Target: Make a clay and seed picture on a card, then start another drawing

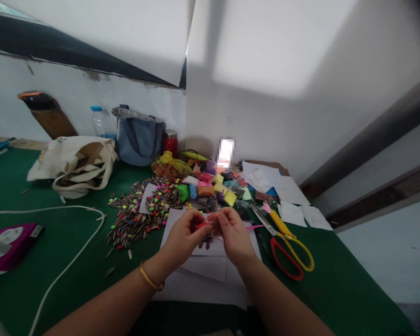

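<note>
Above the white paper sheets (203, 290), my left hand (182, 235) and my right hand (237, 239) meet with fingertips pinched. Between them is a small packet of red clay (213, 218) in crinkled clear plastic. Red shows by the left fingers, and the right thumb and finger grip the plastic; much of the packet is hidden. Some small dark pieces (205, 244) lie on the paper just below. Beyond the hands is a pile of coloured clay packets (205, 191). To the left spread striped sunflower seeds (133, 228) mixed with bright little balls.
Large scissors (283, 238) with red and yellow handles lie partly spread at right. A white cable (75, 254) curves past a purple box (16, 245) at left. Behind stand a cloth bag (80, 161), a blue bag (140, 140), bottles and a lit phone (226, 153) near the wall.
</note>
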`<state>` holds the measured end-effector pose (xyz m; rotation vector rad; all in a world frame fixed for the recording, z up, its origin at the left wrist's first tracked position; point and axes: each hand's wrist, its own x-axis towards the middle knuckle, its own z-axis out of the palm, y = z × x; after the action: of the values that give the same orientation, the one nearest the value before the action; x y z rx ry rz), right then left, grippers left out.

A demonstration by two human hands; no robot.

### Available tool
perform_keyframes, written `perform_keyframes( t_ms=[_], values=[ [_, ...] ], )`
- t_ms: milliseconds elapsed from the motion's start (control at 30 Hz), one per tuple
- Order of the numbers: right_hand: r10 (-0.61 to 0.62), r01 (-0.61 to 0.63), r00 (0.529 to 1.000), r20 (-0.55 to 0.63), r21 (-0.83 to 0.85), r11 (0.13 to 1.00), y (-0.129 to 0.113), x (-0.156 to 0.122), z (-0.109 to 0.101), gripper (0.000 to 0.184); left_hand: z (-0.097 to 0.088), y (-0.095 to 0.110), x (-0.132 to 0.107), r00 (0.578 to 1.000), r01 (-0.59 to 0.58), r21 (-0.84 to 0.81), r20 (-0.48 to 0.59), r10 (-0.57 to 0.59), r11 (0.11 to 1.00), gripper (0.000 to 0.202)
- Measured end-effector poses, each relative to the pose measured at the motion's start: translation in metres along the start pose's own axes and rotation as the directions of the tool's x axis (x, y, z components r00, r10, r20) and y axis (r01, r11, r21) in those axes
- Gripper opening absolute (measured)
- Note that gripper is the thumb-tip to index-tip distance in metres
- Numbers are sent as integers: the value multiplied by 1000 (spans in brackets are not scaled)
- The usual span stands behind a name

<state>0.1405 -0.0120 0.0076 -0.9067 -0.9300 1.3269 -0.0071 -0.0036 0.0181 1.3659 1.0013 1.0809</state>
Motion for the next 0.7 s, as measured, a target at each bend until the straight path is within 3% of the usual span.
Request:
perform_keyframes(
  t_ms=[67,167,233,333,467,600,700],
  values=[
    [-16,16,999,30,12,1000,-2,0,-3,28,-2,1,1,1000,10,-33,0,-10,999,27],
    [30,-38,978,206,37,999,-4,-1,-5,43,-4,2,3,997,81,-141,4,-81,987,30],
    [74,-76,961,265,-2,997,-5,-1,-5,42,-4,1,3,993,118,-202,-1,-121,972,32],
    [91,-87,974,208,-29,996,-7,-1,-2,26,-6,1,4,989,143,-289,2,-149,946,35],
    [81,-85,984,161,20,996,-7,2,-2,19,-9,2,4,979,183,-412,-11,-205,893,34],
    [94,-97,985,144,20,995,-4,2,-5,18,-10,6,4,983,178,-292,1,-186,940,36],
    [122,-129,971,206,20,991,-2,1,-5,21,-8,9,3,987,155,-186,69,-144,970,37]
  ],
)
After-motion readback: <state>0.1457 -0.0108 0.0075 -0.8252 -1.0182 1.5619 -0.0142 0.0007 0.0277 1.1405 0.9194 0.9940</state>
